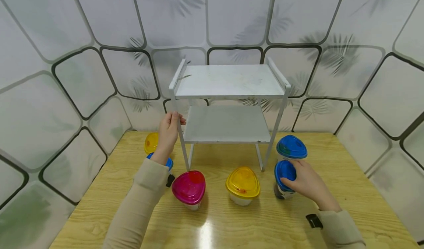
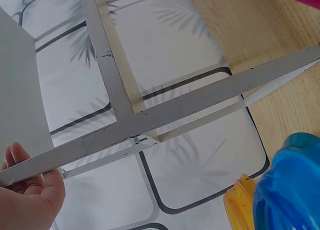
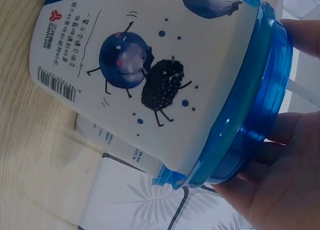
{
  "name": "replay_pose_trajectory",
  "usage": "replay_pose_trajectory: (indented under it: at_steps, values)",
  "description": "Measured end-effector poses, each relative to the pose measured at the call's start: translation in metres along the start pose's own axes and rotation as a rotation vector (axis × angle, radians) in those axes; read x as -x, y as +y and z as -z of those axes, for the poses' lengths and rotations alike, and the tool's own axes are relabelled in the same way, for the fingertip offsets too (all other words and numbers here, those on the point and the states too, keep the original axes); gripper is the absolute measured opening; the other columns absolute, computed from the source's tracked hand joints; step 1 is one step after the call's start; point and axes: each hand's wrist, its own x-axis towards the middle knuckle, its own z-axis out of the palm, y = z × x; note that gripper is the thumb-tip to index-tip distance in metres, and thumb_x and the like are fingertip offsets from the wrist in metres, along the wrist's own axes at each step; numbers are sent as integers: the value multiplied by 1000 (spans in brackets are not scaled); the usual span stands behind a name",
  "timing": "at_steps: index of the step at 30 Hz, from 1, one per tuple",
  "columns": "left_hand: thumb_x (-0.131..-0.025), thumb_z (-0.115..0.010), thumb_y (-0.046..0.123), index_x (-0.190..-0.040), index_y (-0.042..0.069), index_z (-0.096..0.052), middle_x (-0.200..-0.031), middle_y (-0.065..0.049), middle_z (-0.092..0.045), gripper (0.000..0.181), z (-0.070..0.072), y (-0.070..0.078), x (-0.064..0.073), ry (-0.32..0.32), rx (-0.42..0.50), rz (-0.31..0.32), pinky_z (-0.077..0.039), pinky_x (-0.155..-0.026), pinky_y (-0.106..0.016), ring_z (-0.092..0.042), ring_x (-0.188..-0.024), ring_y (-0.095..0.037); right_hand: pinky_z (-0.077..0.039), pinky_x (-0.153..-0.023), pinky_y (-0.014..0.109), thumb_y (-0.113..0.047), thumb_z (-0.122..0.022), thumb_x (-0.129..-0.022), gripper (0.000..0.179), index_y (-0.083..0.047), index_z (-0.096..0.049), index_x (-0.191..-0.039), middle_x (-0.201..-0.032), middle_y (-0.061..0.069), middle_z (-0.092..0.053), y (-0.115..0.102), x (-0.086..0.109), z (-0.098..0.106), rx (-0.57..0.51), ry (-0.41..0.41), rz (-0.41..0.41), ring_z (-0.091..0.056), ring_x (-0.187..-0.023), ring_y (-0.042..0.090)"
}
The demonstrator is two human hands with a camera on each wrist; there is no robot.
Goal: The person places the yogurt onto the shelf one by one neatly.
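My left hand [image 1: 168,134] grips the left front leg [image 2: 175,105] of a white two-tier shelf [image 1: 228,81], with fingers curled round the metal in the left wrist view. On the right, my right hand [image 1: 306,181] holds the blue lid of a yogurt tub [image 1: 285,173] between thumb and fingers. That tub [image 3: 145,74] is white with blueberry and blackberry drawings and stands on the table in front of a second blue-lidded tub [image 1: 291,146]. Both shelf boards, the lower one [image 1: 226,123] included, hold nothing.
A pink-lidded tub [image 1: 189,188] and a yellow-lidded tub [image 1: 243,184] stand in front of the shelf on the wooden table [image 1: 225,227]. Beside my left forearm are another yellow-lidded tub [image 1: 151,142] and a partly hidden blue-lidded tub [image 1: 170,163]. Patterned wall panels [image 1: 232,20] enclose the table.
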Motion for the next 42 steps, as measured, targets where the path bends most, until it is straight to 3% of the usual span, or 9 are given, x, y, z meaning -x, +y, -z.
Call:
replay_pose_trajectory:
  at_steps: [3,8,14,18,21,24,28,35,42]
  values:
    - [-97,-33,22,-93,-6,-50,-86,-18,-56,33,0,0,0,-1,-2,-1,-45,-78,-31,-54,-84,-32,-39,-79,59,-34,-67,-75,71,13,-41,-122,-122,34,-38,0,0,0,-1,-7,-9,-39,-107,49]
    - [-97,-34,22,-92,-6,-50,-86,-18,-56,33,0,0,0,0,0,2,-45,-78,-30,-54,-83,-32,-37,-80,61,-46,-61,-78,77,15,-40,-121,-122,35,-37,-3,1,1,-13,24,-81,-38,-107,50]
    - [-97,-33,23,-95,-9,-49,-88,-20,-55,35,0,-1,0,-9,1,-1,-45,-79,-31,-54,-84,-34,-39,-75,60,-60,-55,-75,90,17,-41,-118,-112,36,-43,-6,6,-2,84,92,-183,-42,-99,49]
    - [-97,-33,22,-98,-14,-47,-89,-23,-54,39,1,1,2,-28,21,-10,-44,-82,-36,-52,-85,-37,-41,-69,57,-65,-54,-73,94,18,-43,-115,-104,35,-46,-8,9,-4,134,121,-203,-45,-92,47]
    - [-97,-32,18,-96,-13,-46,-90,-26,-53,35,1,12,6,-33,23,-3,-43,-82,-37,-52,-86,-38,-42,-66,56,-63,-56,-71,91,18,-46,-111,-97,34,-47,-10,11,-5,157,149,-194,-46,-87,46]
    - [-97,-31,17,-94,-10,-47,-91,-28,-53,32,1,13,6,-33,31,10,-43,-83,-38,-52,-86,-38,-42,-65,56,-59,-60,-71,87,18,-47,-108,-95,33,-47,-11,11,-5,162,155,-188,-46,-86,45]
    - [-96,-33,23,-94,-8,-48,-90,-25,-54,34,1,-2,0,-28,31,-12,-43,-83,-40,-53,-81,-29,-41,-70,58,-57,-61,-71,87,18,-46,-111,-100,34,-46,-9,10,-6,135,124,-186,-44,-90,47]
    - [-96,-33,24,-92,-5,-49,-87,-20,-55,34,0,-3,0,-14,9,-33,-45,-79,-31,-54,-73,-12,-36,-80,61,-48,-64,-74,81,17,-43,-118,-116,36,-40,-3,3,-5,40,69,-103,-38,-103,50]
    - [-96,-33,23,-92,-7,-49,-87,-22,-55,34,0,-4,-1,-10,29,-26,-44,-82,-40,-54,-74,-17,-37,-80,60,-37,-67,-75,74,15,-40,-121,-120,35,-38,2,0,-3,0,37,-30,-37,-107,49]
